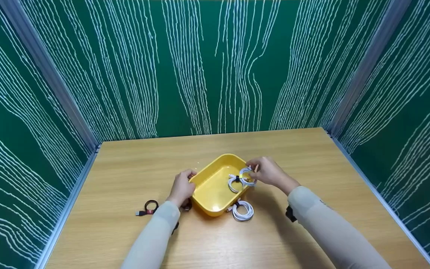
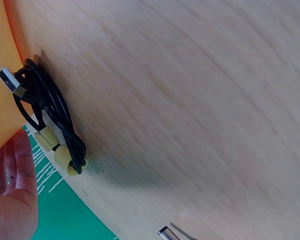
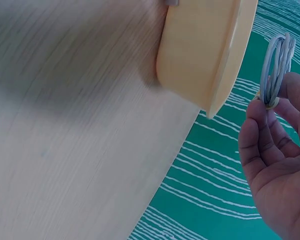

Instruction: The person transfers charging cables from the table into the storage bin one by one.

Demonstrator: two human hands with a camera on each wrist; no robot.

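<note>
My left hand point(image 1: 182, 186) holds the left rim of a yellow plastic bin point(image 1: 208, 195); in the left wrist view its fingers point(image 2: 24, 162) lie along the bin's outer wall. Over the bin's right edge, my right hand point(image 1: 271, 174) pinches a coiled white cable point(image 3: 276, 70) bound with a yellow tie. Another white cable point(image 1: 232, 186), bundled with a black tie, appears within the bin, partly overlapped by the held coil. Beside the bin on the left lies a coiled black USB cable point(image 2: 52, 102) with a yellowish tie, mostly hidden by the left hand in the head view.
A white coiled cable point(image 1: 250, 215) lies on the wooden table point(image 1: 125, 164) just in front of the bin. A small black USB cable point(image 1: 151, 211) with a red tie sits left of the left forearm. Green panels point(image 1: 215, 67) with white lines enclose the table's back and sides.
</note>
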